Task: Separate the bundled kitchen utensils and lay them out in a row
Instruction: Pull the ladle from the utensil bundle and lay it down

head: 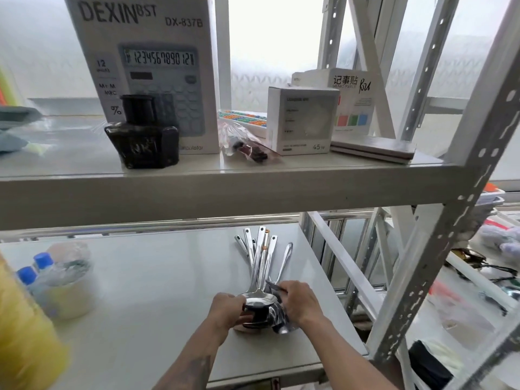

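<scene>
Here, two hands: left hand [225,311], right hand [299,301], one utensil bundle [260,266]

Left hand [228,311], right hand [299,301], fingers curled.

Looking like a stockroom or small goods store. Standing on a slotted white metal rack [439,229]: a boxed calculator [146,66], an ink bottle [142,133], a 45 W charger box [302,122], a memo-pad pack [354,102], bagged clips [247,147] and stacked notebooks [374,149], all sitting on the upper shelf [197,190] in retail packaging. Lying on the lower shelf [154,291]: bundled steel utensils [261,266], beside water bottles [36,271] in a tub [70,299]. Showing more racks [349,46] behind against frosted windows, and mixed goods crowding a neighbouring shelf [478,277] at right, too blurred for naming.
</scene>
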